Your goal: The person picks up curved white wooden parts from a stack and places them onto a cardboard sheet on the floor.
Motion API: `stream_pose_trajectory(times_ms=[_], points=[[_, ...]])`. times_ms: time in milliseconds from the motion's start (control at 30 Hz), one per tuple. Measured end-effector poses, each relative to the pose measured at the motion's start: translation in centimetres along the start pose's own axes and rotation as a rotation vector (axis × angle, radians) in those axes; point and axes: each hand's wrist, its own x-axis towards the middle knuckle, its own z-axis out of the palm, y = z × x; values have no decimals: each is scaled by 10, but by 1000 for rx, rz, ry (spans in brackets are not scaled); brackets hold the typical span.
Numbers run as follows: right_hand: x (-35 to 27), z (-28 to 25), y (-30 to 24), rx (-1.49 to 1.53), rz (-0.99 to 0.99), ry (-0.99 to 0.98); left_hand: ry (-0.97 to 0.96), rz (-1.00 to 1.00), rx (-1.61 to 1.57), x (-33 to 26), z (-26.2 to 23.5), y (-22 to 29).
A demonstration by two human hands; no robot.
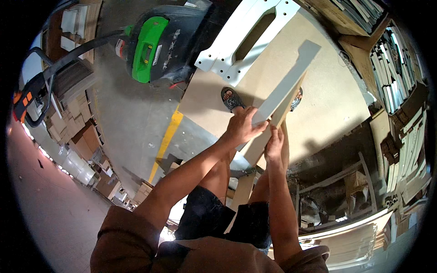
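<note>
Workshop floor (132, 113), big tan board (327, 104) underfoot. Long white-faced strip (284, 86) lifted up, not set down yet. Left hand (243, 127) wrapped round its near end, right hand (274, 144) pinching the edge below.

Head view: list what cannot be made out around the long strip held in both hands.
- Lower end of the long strip: hidden behind the left hand and right hand.
- Right sandalled foot: mostly covered by the strip; the left sandal shows.
- White slotted panel: its far end is cut off by the top edge.
- Stacked panels at right: bent and small near the fisheye rim, so they cannot be counted.
</note>
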Motion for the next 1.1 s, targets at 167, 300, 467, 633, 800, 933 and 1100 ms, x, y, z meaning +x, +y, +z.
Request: stream_pose_trajectory(times_ms=[167, 300, 467, 633, 800, 933, 1100], points=[[-24, 20, -2, -59, 97, -104, -19, -83, -109, -26, -28, 2], [-34, 38, -14, -2, 180, -54, 9, -123, -154, -43, -38, 1], [-49, 68, -33, 29, 208, -38, 62, -106, -144, -59, -42, 1], [-51, 73, -30, 40, 192, -131, 23, -119, -98, -64, -45, 8], [-56, 82, -31, 57, 190, -166, 34, -104, -103, -66, -55, 15], [-56, 85, -32, 80, 198, -228, -6, -99, -113, -68, -63, 21], [-58, 88, -36, 91, 240, -232, -80, -77, -94, -68, -68, 25]])
